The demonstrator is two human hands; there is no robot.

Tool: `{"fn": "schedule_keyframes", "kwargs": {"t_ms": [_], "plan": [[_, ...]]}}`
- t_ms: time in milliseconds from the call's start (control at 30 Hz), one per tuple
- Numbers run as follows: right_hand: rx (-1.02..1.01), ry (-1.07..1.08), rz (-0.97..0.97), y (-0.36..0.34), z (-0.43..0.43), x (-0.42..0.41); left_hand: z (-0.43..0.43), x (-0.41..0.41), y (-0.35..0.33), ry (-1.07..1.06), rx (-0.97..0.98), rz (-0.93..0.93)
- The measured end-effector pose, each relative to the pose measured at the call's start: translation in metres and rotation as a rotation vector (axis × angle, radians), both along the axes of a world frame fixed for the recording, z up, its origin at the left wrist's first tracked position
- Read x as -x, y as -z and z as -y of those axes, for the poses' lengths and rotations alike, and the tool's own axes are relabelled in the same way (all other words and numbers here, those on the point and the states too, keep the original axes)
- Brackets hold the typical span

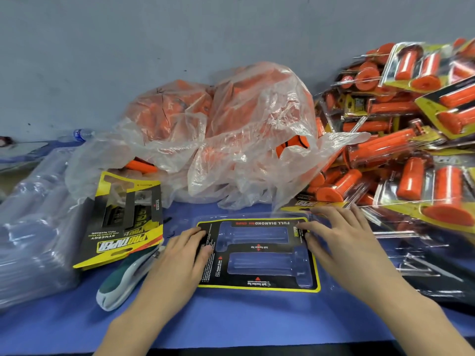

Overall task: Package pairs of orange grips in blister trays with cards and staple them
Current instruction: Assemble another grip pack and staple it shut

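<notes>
Blue table, both hands on blister tray, grey wall

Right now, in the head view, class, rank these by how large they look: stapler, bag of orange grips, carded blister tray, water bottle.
1. bag of orange grips
2. carded blister tray
3. stapler
4. water bottle. It lies far back and is partly hidden, so it only looks smallest.
</notes>
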State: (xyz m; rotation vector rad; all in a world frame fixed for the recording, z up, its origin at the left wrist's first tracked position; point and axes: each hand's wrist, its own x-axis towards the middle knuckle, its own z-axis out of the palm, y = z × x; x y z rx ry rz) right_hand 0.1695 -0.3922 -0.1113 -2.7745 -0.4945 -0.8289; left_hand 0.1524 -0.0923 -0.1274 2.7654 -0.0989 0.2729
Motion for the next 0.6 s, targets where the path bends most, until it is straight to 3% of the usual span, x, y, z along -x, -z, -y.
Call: {"fn": "schedule_keyframes", "kwargs": {"t_ms": [167, 467, 600], "plan": [[0.002, 0.001, -0.002, 0.003, 0.002, -0.003, 0.003, 0.000, 0.000, -0.042, -0.108, 0.025], [0.027, 0.003, -0.004, 0.004, 0.002, -0.004, 0.005, -0.002, 0.005, -0.073, -0.106, 0.095], [0.028, 0.007, -0.017, 0.004, 0.003, -0.003, 0.022, 0.010, -0.010, 0.001, -0.070, 0.359]]}}
